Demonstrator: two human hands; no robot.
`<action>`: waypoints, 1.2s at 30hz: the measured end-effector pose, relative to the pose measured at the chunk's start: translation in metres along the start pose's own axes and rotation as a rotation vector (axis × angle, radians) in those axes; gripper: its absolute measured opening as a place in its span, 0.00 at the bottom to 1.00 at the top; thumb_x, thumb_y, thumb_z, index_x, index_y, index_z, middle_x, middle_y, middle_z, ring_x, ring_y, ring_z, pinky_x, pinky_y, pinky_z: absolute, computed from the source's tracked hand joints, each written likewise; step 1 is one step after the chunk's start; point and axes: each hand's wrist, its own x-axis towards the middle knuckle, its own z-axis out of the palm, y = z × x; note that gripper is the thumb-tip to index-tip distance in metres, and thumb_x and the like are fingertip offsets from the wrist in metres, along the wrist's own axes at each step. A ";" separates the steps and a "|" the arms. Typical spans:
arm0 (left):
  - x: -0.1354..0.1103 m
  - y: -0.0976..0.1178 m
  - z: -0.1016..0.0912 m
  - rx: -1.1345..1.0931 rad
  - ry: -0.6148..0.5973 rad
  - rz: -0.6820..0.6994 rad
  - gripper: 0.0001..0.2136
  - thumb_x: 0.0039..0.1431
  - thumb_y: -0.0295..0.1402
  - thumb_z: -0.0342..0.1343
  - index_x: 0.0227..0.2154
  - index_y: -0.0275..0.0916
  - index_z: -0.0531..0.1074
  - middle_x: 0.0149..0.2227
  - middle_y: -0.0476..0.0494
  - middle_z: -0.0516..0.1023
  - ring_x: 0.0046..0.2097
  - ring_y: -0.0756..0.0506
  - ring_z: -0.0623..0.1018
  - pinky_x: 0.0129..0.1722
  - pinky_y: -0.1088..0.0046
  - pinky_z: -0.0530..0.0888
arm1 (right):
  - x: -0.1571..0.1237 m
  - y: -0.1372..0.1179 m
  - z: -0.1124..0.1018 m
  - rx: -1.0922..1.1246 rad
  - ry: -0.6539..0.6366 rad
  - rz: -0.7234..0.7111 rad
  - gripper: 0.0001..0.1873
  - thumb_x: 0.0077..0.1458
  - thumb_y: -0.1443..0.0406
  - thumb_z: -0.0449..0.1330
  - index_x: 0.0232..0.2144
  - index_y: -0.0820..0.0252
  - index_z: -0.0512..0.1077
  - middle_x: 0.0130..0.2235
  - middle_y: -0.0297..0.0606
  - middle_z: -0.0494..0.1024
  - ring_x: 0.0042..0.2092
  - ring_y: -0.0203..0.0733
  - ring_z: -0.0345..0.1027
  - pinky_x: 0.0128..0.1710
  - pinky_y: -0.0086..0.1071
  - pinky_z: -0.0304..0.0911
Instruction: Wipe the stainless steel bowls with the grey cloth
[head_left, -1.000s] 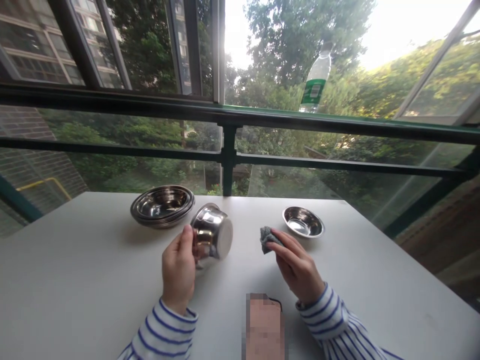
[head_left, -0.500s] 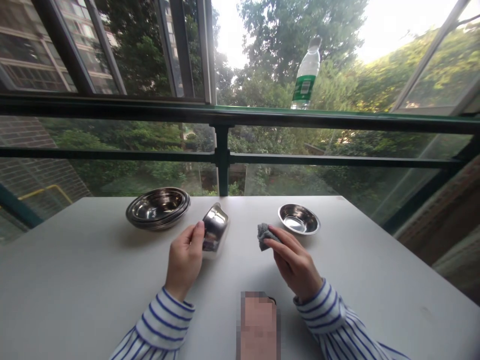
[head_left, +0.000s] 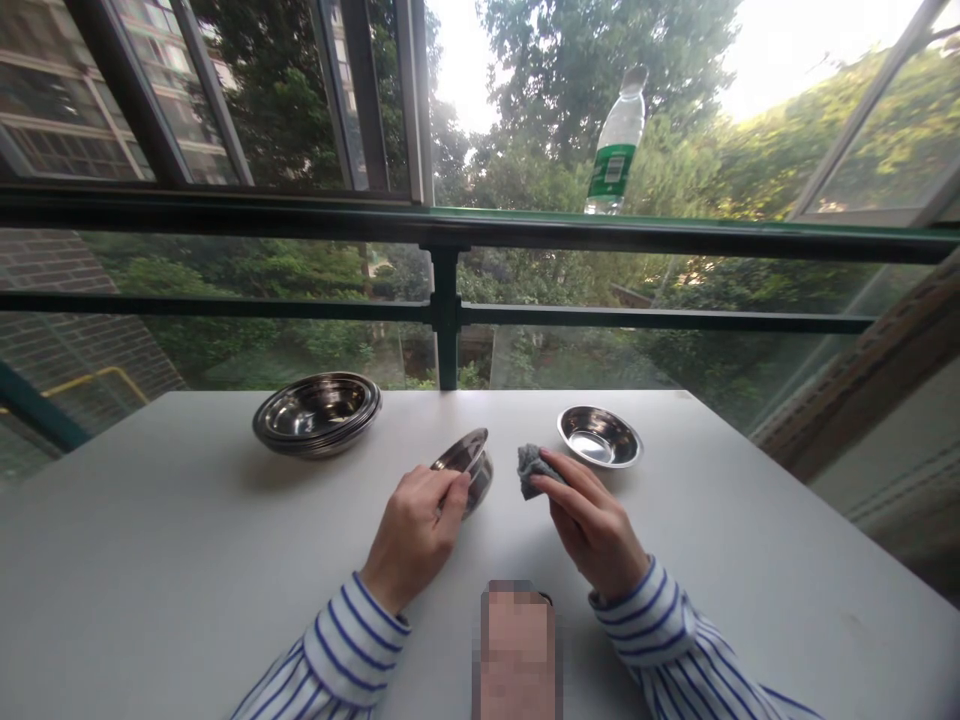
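Note:
My left hand (head_left: 416,530) grips a small steel bowl (head_left: 469,468) by its near rim, tilted with its opening facing up and left, just above the white table (head_left: 150,560). My right hand (head_left: 589,520) is closed on a crumpled grey cloth (head_left: 529,468), which sits at my fingertips just right of the bowl. Both sleeves are white with blue stripes.
A stack of larger steel bowls (head_left: 316,412) stands at the back left of the table. A single small steel bowl (head_left: 598,437) rests at the back right. A plastic water bottle (head_left: 615,150) stands on the green window rail (head_left: 675,235) behind the table.
My left hand has turned the small bowl from lying on its side to opening upward and carried it right, close to the cloth. My right hand has hardly moved.

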 end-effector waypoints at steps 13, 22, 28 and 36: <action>-0.010 0.007 0.022 0.342 -0.195 0.284 0.14 0.60 0.33 0.45 0.24 0.37 0.71 0.24 0.43 0.73 0.30 0.44 0.70 0.32 0.66 0.64 | -0.001 0.005 0.000 0.154 0.162 0.209 0.18 0.55 0.74 0.53 0.47 0.55 0.70 0.53 0.46 0.70 0.53 0.48 0.66 0.50 0.45 0.66; -0.012 0.005 0.024 0.348 -0.287 0.227 0.13 0.59 0.34 0.46 0.25 0.37 0.73 0.26 0.41 0.75 0.32 0.42 0.72 0.35 0.61 0.67 | -0.006 0.009 0.008 0.454 0.269 0.638 0.14 0.54 0.64 0.59 0.44 0.57 0.72 0.46 0.44 0.76 0.47 0.49 0.71 0.47 0.48 0.67; -0.005 0.022 0.016 0.085 -0.200 0.059 0.13 0.58 0.39 0.48 0.32 0.36 0.74 0.31 0.39 0.77 0.36 0.40 0.74 0.37 0.60 0.69 | -0.005 0.004 0.010 0.624 0.213 0.705 0.17 0.55 0.61 0.58 0.48 0.56 0.69 0.46 0.44 0.75 0.45 0.47 0.72 0.42 0.43 0.71; 0.020 0.045 0.025 -0.523 -0.223 -0.285 0.17 0.54 0.41 0.53 0.42 0.36 0.72 0.39 0.39 0.78 0.38 0.43 0.76 0.38 0.68 0.71 | 0.000 -0.015 0.015 0.759 0.120 0.617 0.18 0.60 0.62 0.52 0.52 0.51 0.66 0.52 0.41 0.72 0.52 0.45 0.67 0.51 0.42 0.65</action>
